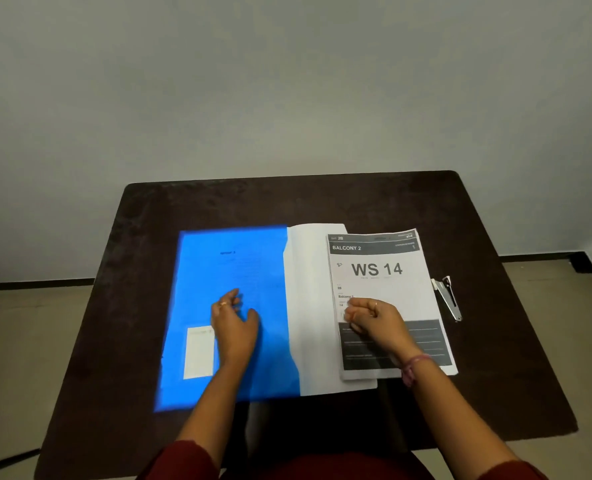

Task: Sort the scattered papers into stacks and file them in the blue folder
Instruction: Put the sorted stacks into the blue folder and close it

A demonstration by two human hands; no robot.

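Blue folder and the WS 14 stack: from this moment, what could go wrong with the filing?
1. The WS 14 stack lies askew over the white sheets, its right edge overhanging them; sliding it in like this could crease corners or leave pages sticking out.
2. The right hand is curled on the top page only, so that sheet might shift off the stack.
3. The stapler sits close beside the stack and could get knocked while the left hand steadies the blue folder.

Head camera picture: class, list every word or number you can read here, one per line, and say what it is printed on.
"2B": top strip of the printed stack.
"BALCONY 2": its dark header band.
"WS 14": large type below.
"2B", "Balcony": small fields by the right hand.
Other small print there: unreadable.
Blue folder: faint text, too blurred.
White label: illegible.
Stapler: no text.
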